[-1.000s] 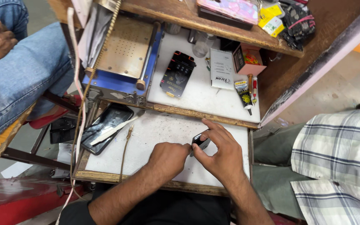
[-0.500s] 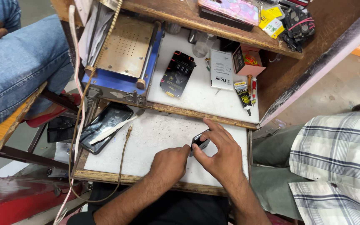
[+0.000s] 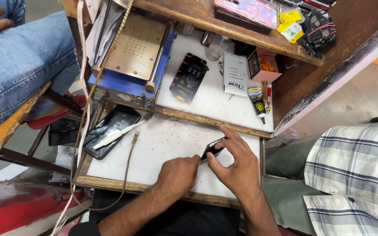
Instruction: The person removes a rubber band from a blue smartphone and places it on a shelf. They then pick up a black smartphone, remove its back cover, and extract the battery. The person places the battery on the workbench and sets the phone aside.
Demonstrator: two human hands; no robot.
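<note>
Lying far left on white surface: dark phone with white stick across it, brown cable beside. Left hand curled into loose fist, fingertips pressing against lower end of small black part at surface middle. Right hand pinches same part, thumb below, fingers spread over top. Glue tube on upper shelf; person in plaid shirt at right.

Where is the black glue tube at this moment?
In the head view, the black glue tube lies on the upper white board, near its right edge, between a white packet and a red-handled tool.
</note>
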